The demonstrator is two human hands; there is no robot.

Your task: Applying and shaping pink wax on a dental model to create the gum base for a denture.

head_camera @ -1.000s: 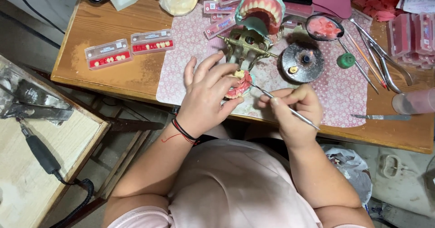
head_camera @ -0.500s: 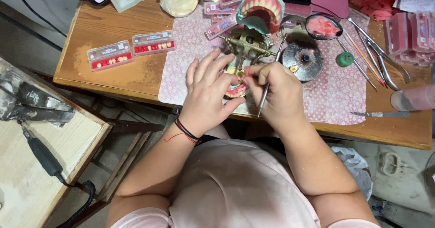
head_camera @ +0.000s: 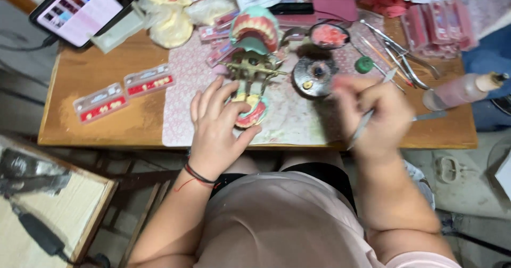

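On the wooden table [head_camera: 106,135], near its front edge, the left hand [head_camera: 218,127] cups a pink-and-cream denture model [head_camera: 251,111] on a brass articulator frame [head_camera: 250,68]. Right of it, the blurred right hand [head_camera: 372,113] grips a thin metal instrument [head_camera: 364,124]; half a second ago it worked at the model, now well apart. Behind sits a small round dish [head_camera: 328,36] of pink wax. Two clear tooth cards [head_camera: 125,92] lie left.

Right hand [head_camera: 375,116] blurred; tablet [head_camera: 80,10] cut off at top
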